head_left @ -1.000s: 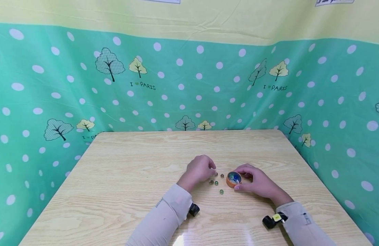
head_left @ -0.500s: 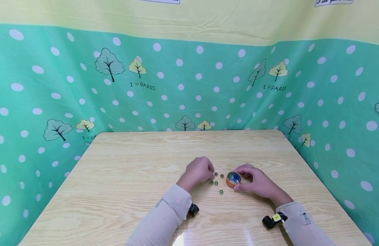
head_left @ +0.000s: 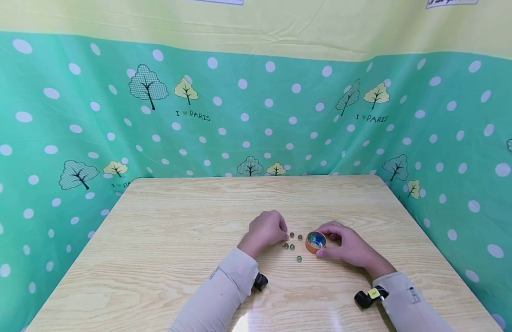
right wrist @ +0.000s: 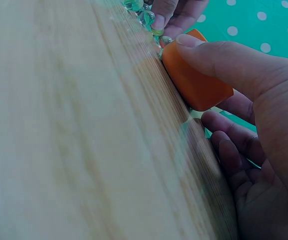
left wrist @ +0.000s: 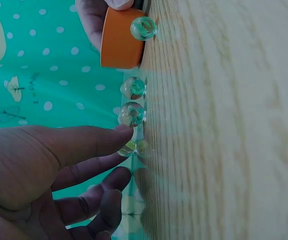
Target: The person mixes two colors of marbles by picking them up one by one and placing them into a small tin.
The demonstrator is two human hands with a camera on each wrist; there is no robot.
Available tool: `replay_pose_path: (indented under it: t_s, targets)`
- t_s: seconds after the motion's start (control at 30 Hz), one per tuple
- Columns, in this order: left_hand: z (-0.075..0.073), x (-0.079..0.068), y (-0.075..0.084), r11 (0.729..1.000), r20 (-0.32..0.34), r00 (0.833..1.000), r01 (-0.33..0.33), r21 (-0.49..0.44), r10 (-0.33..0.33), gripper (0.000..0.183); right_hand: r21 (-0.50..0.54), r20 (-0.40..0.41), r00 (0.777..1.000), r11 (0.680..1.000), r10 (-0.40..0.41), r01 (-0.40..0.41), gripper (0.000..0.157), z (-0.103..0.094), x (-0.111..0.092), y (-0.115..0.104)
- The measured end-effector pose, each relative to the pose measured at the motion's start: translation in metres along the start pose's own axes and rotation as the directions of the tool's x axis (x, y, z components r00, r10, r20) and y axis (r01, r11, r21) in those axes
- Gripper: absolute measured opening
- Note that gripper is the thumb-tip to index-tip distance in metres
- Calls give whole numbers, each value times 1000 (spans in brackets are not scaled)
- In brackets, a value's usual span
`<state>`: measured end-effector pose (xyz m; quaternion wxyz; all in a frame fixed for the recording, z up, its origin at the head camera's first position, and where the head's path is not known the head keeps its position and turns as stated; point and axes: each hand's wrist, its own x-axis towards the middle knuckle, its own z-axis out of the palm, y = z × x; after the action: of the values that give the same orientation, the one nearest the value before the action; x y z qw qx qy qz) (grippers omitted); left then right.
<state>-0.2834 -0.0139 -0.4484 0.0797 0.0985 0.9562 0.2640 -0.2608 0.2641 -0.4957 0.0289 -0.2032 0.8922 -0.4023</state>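
Observation:
My right hand [head_left: 349,246] grips a small round orange container [head_left: 309,247] on the table, thumb on its near side and fingers behind. Glossy blue and green show inside it. My left hand [head_left: 267,230] is low over the table to its left, thumb and forefinger pointing at several loose glass marbles. A brownish marble [head_left: 292,235] lies just beyond its fingertips, and another brownish marble [head_left: 300,237] is nearer the container. In the left wrist view a yellowish marble [left wrist: 128,148] shows between thumb and forefinger tips, the other fingers loosely curled.
A green marble [head_left: 299,259] lies closer to the person, in front of the others. The wooden table [head_left: 177,240] extends around the hands, with a green dotted curtain [head_left: 223,115] behind and at both sides. Each wrist carries a small black camera [head_left: 366,299].
My left hand has drawn back slightly to the left and its fingertips have come lower, leaving the nearest brownish marble more exposed. The right hand and the orange container have stayed put.

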Motion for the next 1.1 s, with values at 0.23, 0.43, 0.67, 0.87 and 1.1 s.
replay_pose_path:
  t_s: [0.23,0.43,0.67,0.87,1.1]
  targets:
    - [-1,1,-4,1000,-2,1000,2,-8,-2,19,-2,-1,1000,1000,3,-3,55,-1,0,-3]
    - [-2,2,-5,1000,-3,1000,6,-1,-6,20,-2,-1,1000,1000,6,-6,54,-1,0,-1]
    - [-1,3,-6,1000,1,1000,13,6,-13,21,1,-1,1000,1000,9,-9,54,0,1,1]
    - [-3,2,-4,1000,3,1000,11,10,-11,21,1,1,1000,1000,3,-3,54,0,0,0]
    - [-3,2,-4,1000,1,1000,11,17,-11,22,3,2,1000,1000,-1,1,54,0,0,-2]
